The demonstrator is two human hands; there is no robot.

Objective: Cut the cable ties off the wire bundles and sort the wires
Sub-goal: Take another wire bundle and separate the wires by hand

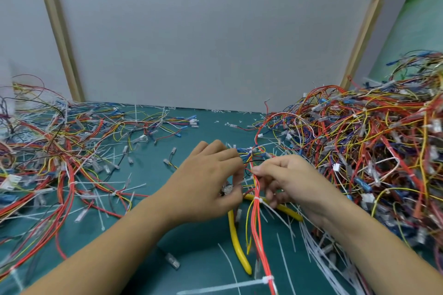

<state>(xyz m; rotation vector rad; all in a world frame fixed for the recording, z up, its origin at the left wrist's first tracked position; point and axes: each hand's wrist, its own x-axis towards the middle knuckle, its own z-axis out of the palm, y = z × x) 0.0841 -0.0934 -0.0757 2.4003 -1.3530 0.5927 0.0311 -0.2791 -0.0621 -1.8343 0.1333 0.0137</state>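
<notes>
A thin wire bundle (257, 218) of red, orange and yellow wires runs from the mat's middle toward me, bound by a white cable tie (257, 199) and a second white tie (268, 279) near the bottom edge. My left hand (211, 179) pinches the bundle's upper wires and a clear connector with curled fingers. My right hand (287, 177) pinches the same wires just to the right. Yellow-handled cutters (236, 242) lie on the green mat under both hands, held by neither.
A big tangled heap of wires (374, 151) fills the right side. A flatter spread of wires (60, 151) covers the left. Cut white ties (314, 256) litter the green mat (134, 230). A grey panel (215, 31) with wooden posts stands behind.
</notes>
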